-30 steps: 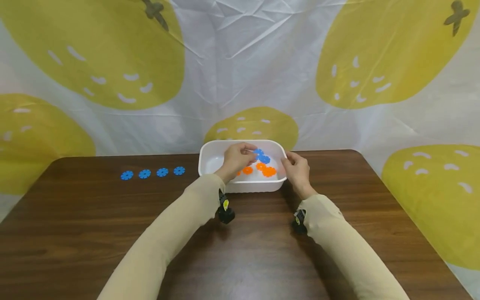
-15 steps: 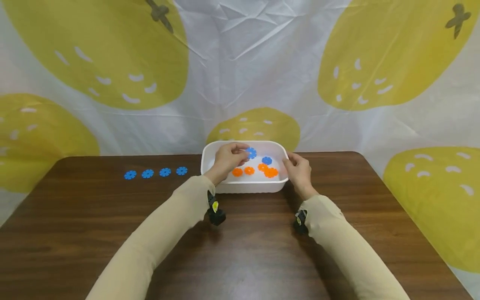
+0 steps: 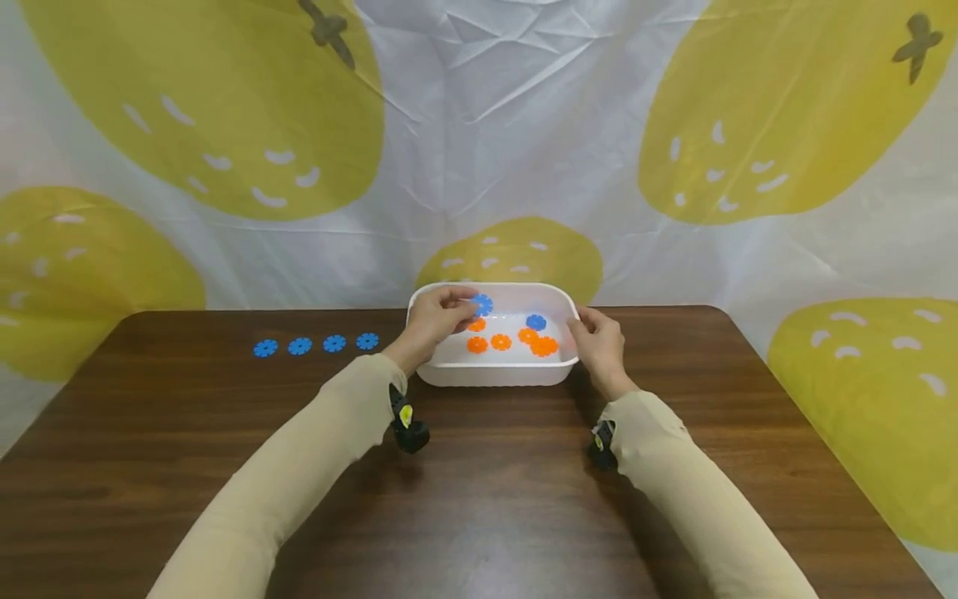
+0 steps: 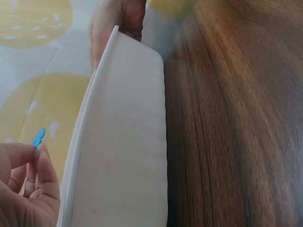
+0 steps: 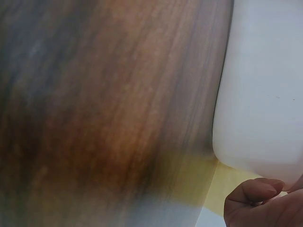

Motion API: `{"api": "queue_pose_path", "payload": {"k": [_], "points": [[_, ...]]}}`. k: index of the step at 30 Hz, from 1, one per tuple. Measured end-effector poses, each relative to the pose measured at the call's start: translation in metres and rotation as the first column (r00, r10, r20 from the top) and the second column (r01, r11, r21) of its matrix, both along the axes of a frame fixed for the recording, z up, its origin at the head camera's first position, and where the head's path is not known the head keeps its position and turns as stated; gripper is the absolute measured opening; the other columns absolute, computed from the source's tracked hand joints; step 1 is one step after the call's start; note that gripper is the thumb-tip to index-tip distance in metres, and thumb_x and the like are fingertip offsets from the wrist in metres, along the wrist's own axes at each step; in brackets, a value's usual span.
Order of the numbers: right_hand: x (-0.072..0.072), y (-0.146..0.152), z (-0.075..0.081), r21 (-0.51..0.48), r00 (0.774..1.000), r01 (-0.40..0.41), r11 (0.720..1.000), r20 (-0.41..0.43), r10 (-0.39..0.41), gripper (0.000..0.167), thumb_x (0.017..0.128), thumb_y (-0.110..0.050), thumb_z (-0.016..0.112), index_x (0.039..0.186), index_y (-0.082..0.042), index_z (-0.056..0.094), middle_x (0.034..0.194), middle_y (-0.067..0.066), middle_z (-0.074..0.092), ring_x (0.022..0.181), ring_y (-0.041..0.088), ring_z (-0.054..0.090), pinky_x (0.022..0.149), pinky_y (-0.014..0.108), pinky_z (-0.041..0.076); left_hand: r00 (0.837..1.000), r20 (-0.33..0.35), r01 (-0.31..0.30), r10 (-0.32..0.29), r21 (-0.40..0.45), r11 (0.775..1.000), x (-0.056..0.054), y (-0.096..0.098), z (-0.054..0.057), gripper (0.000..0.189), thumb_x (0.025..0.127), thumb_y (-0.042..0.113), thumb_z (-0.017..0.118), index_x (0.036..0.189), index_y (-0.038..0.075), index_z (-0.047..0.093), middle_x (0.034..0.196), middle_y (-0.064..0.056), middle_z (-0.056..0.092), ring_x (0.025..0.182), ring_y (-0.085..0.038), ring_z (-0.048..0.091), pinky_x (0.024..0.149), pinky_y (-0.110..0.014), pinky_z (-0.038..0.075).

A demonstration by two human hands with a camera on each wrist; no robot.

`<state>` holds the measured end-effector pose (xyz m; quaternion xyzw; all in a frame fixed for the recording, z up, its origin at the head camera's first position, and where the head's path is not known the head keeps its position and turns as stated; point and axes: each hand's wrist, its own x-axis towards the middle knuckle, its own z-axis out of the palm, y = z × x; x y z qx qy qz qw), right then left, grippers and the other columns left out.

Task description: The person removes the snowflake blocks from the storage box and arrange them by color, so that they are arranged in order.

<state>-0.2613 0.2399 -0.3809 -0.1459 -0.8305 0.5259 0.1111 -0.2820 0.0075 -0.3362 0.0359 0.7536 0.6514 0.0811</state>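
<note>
Item: one white basin (image 3: 494, 376), standing by the middle of the back edge of the brown wooden table (image 3: 479, 499).

Item: one blue disc (image 3: 482, 305), notched round its rim, pinched between the thumb and fingers of the left hand (image 3: 432, 320). We list it as raised above the left half of the basin, towards the back wall.

Item: the right hand (image 3: 600, 345), thumb and fingers together, gripping the basin's rim at its right end.

Contents of the basin: one loose blue disc (image 3: 535, 322) towards the back right corner; orange discs (image 3: 501, 342), of which we count at least five, most lying towards the front wall. Two at the front right corner overlap; we allow that another may lie beneath, the pieces being small in this view.

Outside the basin: four blue discs (image 3: 334, 344), spaced apart in a row along the surface's back edge, between its back left corner and the basin.

Behind the surface: one white cloth (image 3: 516, 166) printed with yellow fruit shapes.
</note>
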Motion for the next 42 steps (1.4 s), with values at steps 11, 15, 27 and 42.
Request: {"api": "queue_pose_path", "payload": {"k": [11,15,27,42], "points": [[-0.002,0.003,-0.002,0.029,1.000,0.000,1.000,-0.009,0.000,0.038,0.096,-0.020,0.052,0.130,-0.004,0.055,0.116,0.018,0.061,0.099,0.026,0.055,0.090,0.037,0.050,0.999,0.029,-0.045,0.045,-0.006,0.999,-0.002,-0.021,0.000,0.032,0.091,0.008,0.060,0.123,0.005,0.060,0.109,-0.014,0.063,0.094,-0.021,0.064,0.090,-0.034,0.051],[-0.002,0.002,-0.002,0.025,1.000,-0.004,1.000,-0.010,0.004,0.038,0.096,-0.019,0.052,0.130,-0.003,0.055,0.117,0.019,0.061,0.100,0.027,0.055,0.091,0.038,0.049,0.996,0.050,-0.076,0.077,-0.026,0.997,-0.002,-0.027,0.000,0.032,0.091,0.010,0.062,0.123,0.007,0.061,0.106,-0.012,0.062,0.089,-0.016,0.064,0.090,-0.034,0.051],[-0.003,0.002,-0.001,0.029,1.000,-0.009,1.000,-0.029,0.010,0.037,0.096,-0.019,0.052,0.129,-0.003,0.056,0.117,0.019,0.062,0.099,0.027,0.055,0.090,0.037,0.049,0.994,0.036,-0.101,0.102,-0.011,0.995,-0.004,-0.049,0.000,0.034,0.090,0.008,0.062,0.124,0.004,0.059,0.093,-0.004,0.060,0.073,-0.003,0.060,0.077,-0.021,0.054],[-0.002,0.003,0.000,0.039,1.000,-0.005,0.999,-0.026,0.006,0.037,0.095,-0.018,0.052,0.129,-0.003,0.056,0.116,0.020,0.062,0.100,0.027,0.056,0.089,0.037,0.049,0.995,-0.025,-0.099,0.099,0.012,0.995,-0.001,-0.093,0.000,0.038,0.093,0.010,0.057,0.130,0.000,0.052,0.088,0.004,0.060,0.073,-0.002,0.061,0.070,-0.018,0.053]]}}
